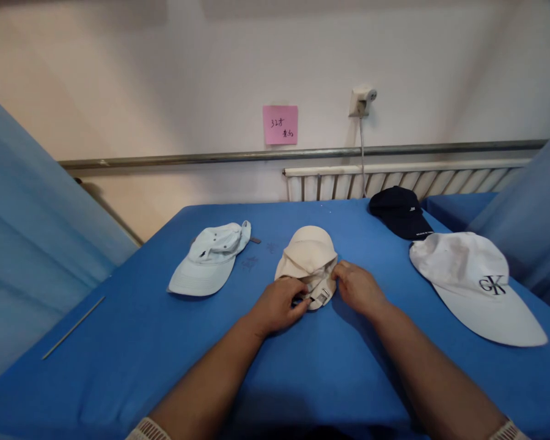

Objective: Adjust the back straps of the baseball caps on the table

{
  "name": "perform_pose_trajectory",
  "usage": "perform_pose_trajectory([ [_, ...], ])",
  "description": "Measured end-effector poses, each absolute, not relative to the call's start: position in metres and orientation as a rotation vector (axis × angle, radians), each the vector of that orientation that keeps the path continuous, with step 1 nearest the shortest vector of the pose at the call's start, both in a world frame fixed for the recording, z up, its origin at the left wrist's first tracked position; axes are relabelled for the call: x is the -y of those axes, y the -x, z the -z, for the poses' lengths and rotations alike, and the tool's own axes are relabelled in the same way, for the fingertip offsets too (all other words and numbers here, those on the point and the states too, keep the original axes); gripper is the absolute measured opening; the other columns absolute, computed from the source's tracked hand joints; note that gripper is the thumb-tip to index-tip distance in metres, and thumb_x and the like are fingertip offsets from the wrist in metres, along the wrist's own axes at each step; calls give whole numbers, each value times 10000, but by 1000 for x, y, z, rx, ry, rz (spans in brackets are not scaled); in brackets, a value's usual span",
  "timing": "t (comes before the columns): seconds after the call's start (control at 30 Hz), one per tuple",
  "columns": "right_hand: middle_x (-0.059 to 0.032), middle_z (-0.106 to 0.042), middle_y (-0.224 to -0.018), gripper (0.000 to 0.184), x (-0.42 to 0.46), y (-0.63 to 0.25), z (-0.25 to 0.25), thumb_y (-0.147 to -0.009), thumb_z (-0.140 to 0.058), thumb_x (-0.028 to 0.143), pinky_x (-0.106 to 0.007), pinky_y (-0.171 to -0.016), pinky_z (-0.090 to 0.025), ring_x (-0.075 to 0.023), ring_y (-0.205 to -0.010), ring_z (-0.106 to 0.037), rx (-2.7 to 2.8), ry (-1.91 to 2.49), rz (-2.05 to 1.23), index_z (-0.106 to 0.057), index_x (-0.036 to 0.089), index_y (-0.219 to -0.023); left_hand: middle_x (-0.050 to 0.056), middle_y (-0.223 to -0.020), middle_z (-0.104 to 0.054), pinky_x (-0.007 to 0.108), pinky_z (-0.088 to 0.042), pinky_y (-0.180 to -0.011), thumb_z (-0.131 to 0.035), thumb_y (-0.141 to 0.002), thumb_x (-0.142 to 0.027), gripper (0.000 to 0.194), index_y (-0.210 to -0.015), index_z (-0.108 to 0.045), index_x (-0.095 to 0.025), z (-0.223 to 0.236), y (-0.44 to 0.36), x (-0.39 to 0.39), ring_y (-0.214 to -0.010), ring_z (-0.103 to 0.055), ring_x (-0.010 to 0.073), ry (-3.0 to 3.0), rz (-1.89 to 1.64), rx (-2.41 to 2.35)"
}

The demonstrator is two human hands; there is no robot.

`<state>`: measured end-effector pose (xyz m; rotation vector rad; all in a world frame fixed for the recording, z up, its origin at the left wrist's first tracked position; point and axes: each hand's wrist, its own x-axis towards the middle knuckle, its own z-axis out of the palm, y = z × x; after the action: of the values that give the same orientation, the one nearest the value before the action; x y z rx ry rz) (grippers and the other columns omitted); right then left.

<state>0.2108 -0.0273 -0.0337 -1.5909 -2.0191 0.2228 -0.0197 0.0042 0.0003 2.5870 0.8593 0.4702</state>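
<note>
A beige cap (308,252) lies in the middle of the blue table (132,342), its back strap and metal buckle turned toward me. My left hand (278,304) pinches the strap at the buckle, fingers closed on it. My right hand (358,287) grips the cap's rear edge on the other side, fingers curled on the fabric. Both forearms reach in from the bottom edge.
A pale blue cap (209,260) lies left of the beige one. At the right sit a white cap with a black logo (476,284) and a dark navy cap (401,211) behind it. A thin metal rod (73,327) rests near the left edge. Radiator and wall behind.
</note>
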Motion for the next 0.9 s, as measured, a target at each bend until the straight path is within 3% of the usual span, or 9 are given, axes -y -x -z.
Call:
perform_pose_trajectory([
  [0.2,-21,-629,-834,247,30,-196,31,-769,-449,29,-259,-703,-441,-156,-764,-589,1985,1281,-494,-609,205,-835,42,-847,-676,333,-398,-876,-631,-817,-276,98,-868,-679,-208,-2,19,-1,-874,-590,201,-2640,-419,-630],
  [0.33,-12,-634,-781,135,30,-192,32,-826,-513,134,-261,-662,-419,-152,-703,-571,2034,1361,-473,-628,203,-839,35,-815,-674,314,-414,-847,-607,-833,-280,96,-840,-669,-207,-2,21,-3,-820,-599,183,-2590,-425,-593],
  [0.5,-1,-637,-742,80,28,-192,34,-850,-578,262,-246,-587,-372,-140,-641,-563,2019,1485,-478,-615,218,-795,51,-864,-658,279,-426,-739,-499,-884,-214,137,-857,-631,-192,-2,28,-13,-821,-587,181,-2614,-485,-919],
  [0.67,-42,-640,-830,299,33,-180,36,-733,-722,472,-277,-599,-367,-183,-705,-587,2070,1615,-336,-586,217,-807,58,-884,-655,295,-423,-743,-590,-832,-225,51,-845,-622,-187,-5,31,-14,-863,-587,211,-2703,-352,-1022],
  [0.73,-60,-639,-855,354,37,-173,34,-708,-728,513,-291,-612,-377,-202,-723,-595,2090,1663,-277,-581,217,-836,63,-938,-658,309,-426,-777,-626,-812,-243,116,-917,-626,-193,-8,33,-11,-903,-584,224,-2722,-333,-997],
  [0.9,-101,-639,-900,143,44,-160,31,-771,-628,283,-317,-622,-391,-229,-748,-611,2114,1752,-120,-571,204,-876,70,-972,-646,329,-423,-786,-580,-807,-167,132,-934,-602,-198,-14,37,-7,-904,-577,233,-2794,-287,-1059],
])
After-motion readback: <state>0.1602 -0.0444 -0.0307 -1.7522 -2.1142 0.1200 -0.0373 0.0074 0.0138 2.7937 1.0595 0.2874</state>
